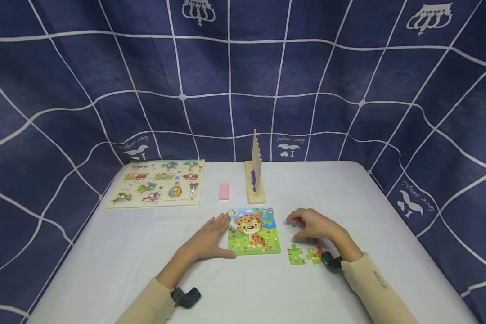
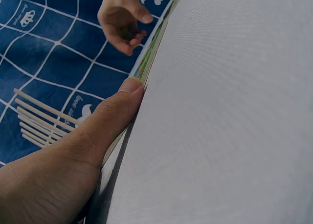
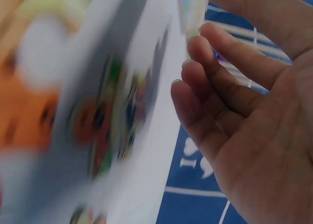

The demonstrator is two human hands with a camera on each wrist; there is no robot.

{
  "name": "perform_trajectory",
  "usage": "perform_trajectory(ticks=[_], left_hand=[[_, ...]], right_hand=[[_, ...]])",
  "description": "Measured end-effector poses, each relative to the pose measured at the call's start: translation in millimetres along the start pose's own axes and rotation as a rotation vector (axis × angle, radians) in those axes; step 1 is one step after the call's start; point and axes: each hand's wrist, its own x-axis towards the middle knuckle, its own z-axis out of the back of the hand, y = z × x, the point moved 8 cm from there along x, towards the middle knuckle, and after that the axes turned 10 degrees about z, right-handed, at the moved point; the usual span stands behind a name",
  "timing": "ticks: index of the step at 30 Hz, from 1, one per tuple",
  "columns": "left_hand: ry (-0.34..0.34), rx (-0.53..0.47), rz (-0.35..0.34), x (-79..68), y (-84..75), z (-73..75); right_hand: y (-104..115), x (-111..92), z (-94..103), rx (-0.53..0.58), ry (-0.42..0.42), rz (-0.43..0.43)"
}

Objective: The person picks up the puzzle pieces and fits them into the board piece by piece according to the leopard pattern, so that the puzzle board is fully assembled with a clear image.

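Observation:
My left hand [image 1: 208,238] lies flat with spread fingers at the left side of a square leopard puzzle board [image 1: 253,231]. Its thumb reaches the board's lower left corner, and in the left wrist view the thumb [image 2: 115,109] meets the board's edge. To the right of the board, my right hand [image 1: 316,225] hovers with loosely bent fingers. Nothing shows between those fingers [image 3: 200,106] in the right wrist view. Under and in front of it are loose jigsaw pieces, a green one [image 1: 296,255] and an orange-spotted one [image 1: 316,255]; others are partly hidden by the hand.
A wooden knob puzzle of vehicles [image 1: 158,183] lies at the back left. Behind the leopard board are a pink block [image 1: 224,191] and a wooden stand with upright pegs [image 1: 256,195] carrying purple and blue beads. Blue gridded cloth [image 1: 251,67] hangs around the white table.

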Motion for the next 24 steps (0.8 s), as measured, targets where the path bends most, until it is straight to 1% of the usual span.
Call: perform_trajectory(ticks=[4, 7, 10, 14, 16, 19, 24], left_hand=[[-0.006, 0.003, -0.003, 0.2, -0.3, 1.0], [-0.001, -0.001, -0.005, 0.0, -0.9, 1.5], [0.001, 0.002, -0.003, -0.3, -1.1, 2.1], [-0.008, -0.006, -0.002, -1.2, -1.7, 4.8], [-0.006, -0.015, -0.001, -1.8, -2.0, 5.5], [-0.001, -0.014, -0.001, -2.2, -2.1, 4.7], [0.001, -0.004, -0.002, -1.6, -2.3, 2.9]], right_hand=[[-16, -13, 3.3, 0.015, 0.010, -0.050], [-26, -22, 4.5, 0.011, 0.017, -0.070], [-33, -28, 7.1, 0.001, 0.019, -0.070], [-42, -33, 10.2, 0.015, 0.014, -0.083], [-45, -34, 10.6, 0.019, 0.021, -0.075], [-49, -37, 11.1, 0.031, 0.026, -0.091], [-49, -39, 13.7, 0.042, 0.030, -0.058]])
